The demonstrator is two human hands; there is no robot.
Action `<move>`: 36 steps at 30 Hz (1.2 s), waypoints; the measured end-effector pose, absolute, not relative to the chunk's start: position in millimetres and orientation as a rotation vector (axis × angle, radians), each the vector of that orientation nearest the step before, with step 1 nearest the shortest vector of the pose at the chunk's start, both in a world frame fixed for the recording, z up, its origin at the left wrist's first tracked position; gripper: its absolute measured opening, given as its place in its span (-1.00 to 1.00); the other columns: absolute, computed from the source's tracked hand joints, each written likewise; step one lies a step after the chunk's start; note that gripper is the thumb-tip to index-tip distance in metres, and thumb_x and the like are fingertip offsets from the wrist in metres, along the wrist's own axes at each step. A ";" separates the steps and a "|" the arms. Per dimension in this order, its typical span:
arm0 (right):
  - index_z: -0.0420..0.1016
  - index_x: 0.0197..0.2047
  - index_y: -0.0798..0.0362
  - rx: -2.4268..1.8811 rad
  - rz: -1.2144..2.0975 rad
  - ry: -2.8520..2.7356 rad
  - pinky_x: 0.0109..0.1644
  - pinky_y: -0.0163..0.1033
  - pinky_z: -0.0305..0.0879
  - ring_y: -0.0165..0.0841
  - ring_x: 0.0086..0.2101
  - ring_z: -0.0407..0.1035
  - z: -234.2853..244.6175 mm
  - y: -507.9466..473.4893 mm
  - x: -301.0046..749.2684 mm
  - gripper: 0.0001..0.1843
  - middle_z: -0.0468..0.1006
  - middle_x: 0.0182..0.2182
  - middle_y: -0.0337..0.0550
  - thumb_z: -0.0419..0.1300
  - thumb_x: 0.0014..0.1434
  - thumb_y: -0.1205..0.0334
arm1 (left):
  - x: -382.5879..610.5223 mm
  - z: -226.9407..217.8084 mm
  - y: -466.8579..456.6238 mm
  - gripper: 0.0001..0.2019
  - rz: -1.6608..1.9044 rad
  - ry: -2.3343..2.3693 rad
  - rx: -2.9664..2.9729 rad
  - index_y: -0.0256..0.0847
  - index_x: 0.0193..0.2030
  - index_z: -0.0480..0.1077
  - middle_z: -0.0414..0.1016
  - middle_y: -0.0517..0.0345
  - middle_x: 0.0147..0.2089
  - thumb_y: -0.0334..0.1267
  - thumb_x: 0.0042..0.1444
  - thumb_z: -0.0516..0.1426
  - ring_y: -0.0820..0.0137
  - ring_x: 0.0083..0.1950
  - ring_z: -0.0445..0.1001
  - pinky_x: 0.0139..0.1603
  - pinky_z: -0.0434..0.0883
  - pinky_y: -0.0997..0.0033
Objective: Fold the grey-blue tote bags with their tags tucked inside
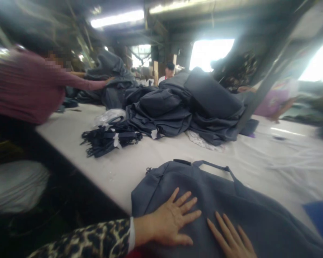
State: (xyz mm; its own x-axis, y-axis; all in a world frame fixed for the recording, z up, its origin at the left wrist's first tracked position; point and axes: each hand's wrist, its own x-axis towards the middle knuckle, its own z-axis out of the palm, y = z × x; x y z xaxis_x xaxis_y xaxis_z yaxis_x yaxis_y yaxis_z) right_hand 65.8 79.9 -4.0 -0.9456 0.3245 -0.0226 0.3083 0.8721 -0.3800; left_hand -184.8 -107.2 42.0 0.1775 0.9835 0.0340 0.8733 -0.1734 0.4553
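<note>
A dark grey-blue fabric bag [210, 190] lies flat at the front of the table, its carry handle [214, 165] along the far edge. My left hand [173, 218] rests palm down on the bag with its fingers spread. Beside it on the right, my right hand [231, 234] also lies on the fabric, fingers stretched out; its lower part is cut off by the bottom edge of the view. Neither hand grasps anything.
Several similar bags are heaped [164, 104] across the white table [115, 172]. Nearer lies a tied bundle of dark straps [110, 139]. A person in a pink top [27, 86] reaches over the heap from the left. A slanted post [269, 75] rises at the right.
</note>
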 end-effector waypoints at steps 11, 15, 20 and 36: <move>0.58 -0.07 0.01 -0.628 1.011 -2.706 0.01 -0.08 0.36 -0.12 -0.11 0.50 89.3 168.2 -118.7 -0.58 0.64 -0.11 -0.02 0.04 0.29 -0.07 | -332.8 81.2 -0.2 -0.68 0.601 2.155 1.807 -0.23 0.10 0.42 0.47 -0.09 0.16 -0.35 0.20 0.21 0.08 0.23 0.39 0.28 0.33 -0.08; 0.59 -0.11 0.12 -0.702 0.886 -2.726 0.12 0.00 0.23 -0.01 -0.02 0.43 46.8 179.0 -169.6 -0.57 0.61 -0.09 0.15 0.24 0.15 -0.07 | -355.6 54.0 32.9 -0.73 0.451 2.052 1.774 -0.26 0.06 0.43 0.51 0.02 0.05 -0.20 0.29 0.21 0.26 0.01 0.52 0.05 0.51 0.10; 0.58 -0.26 0.12 -0.682 1.007 -2.723 -0.08 -0.06 0.30 -0.08 -0.24 0.47 18.9 180.0 -190.6 -0.66 0.63 -0.31 0.08 0.26 0.11 -0.01 | -350.2 41.8 44.6 -0.78 0.520 2.057 1.732 -0.26 -0.01 0.46 0.53 0.03 0.00 -0.17 0.33 0.17 0.28 -0.02 0.53 0.05 0.50 0.11; 0.56 0.06 0.08 -0.398 1.577 -2.327 0.04 -0.04 0.34 -0.08 -0.07 0.46 47.1 177.4 -161.0 -0.39 0.64 -0.16 -0.08 0.13 0.23 -0.25 | -327.4 106.3 10.1 -0.50 1.317 1.919 1.276 -0.31 0.06 0.42 0.54 -0.07 -0.04 0.02 0.09 0.24 0.20 -0.01 0.50 0.00 0.45 0.22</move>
State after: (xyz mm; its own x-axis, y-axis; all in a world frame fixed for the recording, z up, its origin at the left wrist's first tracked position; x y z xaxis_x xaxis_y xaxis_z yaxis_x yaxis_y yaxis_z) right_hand -161.0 177.4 47.1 -0.9162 0.3900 0.0921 0.0590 0.3586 -0.9316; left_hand -327.4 10.1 106.3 -0.4483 0.8870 0.1108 0.4227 0.1012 0.9006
